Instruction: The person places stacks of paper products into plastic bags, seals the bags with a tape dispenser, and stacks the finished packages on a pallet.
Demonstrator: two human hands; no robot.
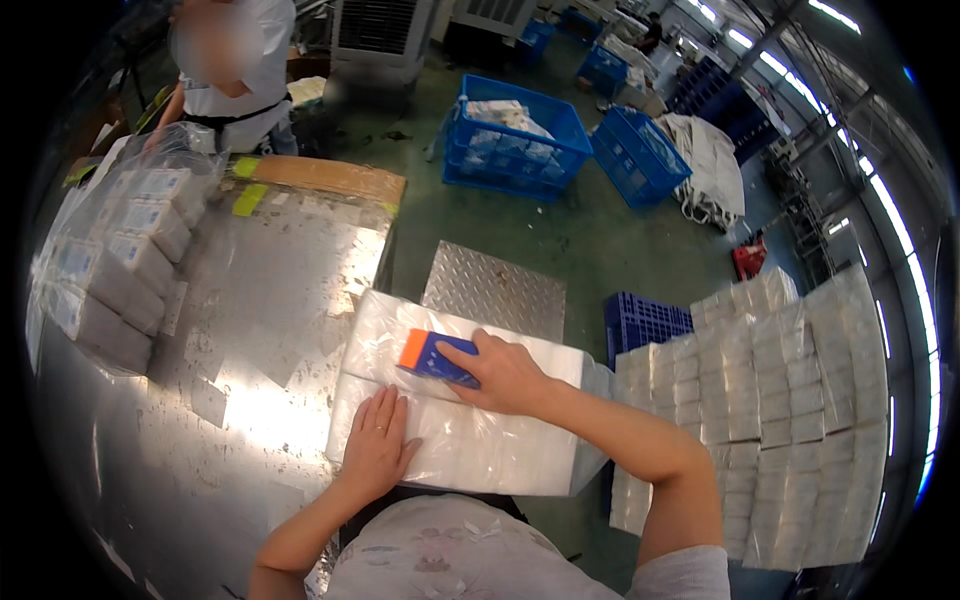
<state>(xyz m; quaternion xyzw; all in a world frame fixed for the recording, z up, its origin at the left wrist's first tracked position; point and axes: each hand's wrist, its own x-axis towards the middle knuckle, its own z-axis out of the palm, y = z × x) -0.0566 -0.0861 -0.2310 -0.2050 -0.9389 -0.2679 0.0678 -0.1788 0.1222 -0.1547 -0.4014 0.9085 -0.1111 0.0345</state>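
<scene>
Holding a blue-and-orange tool (440,367) in the closed grip of the right hand (508,374), on top of a white film-wrapped pack (500,440), toward its far side and somewhat left of its middle. Pointing the tool's orange end left and slightly far, its blue end right and in among the fingers; lying with its long axis mostly left to right, roughly along the pack's own length. Resting the left hand (378,440), flat and gripping nothing, on the near left part of the pack, fingers stretched toward the far side, near the tool but apart from it. Leaving a short strip of film between the orange end and the pack's left edge, more length to the right. Meeting the right edge of the metal tabletop (250,330) at the pack's left end; too hidden underneath to tell any overlap. Bordering a patterned metal plate (495,290) past the far edge, and tall stacked packs (750,420) on the right. Showing room leftward across the metal, as far as some bagged packs (140,255), and farther off over green floor (575,240).
</scene>
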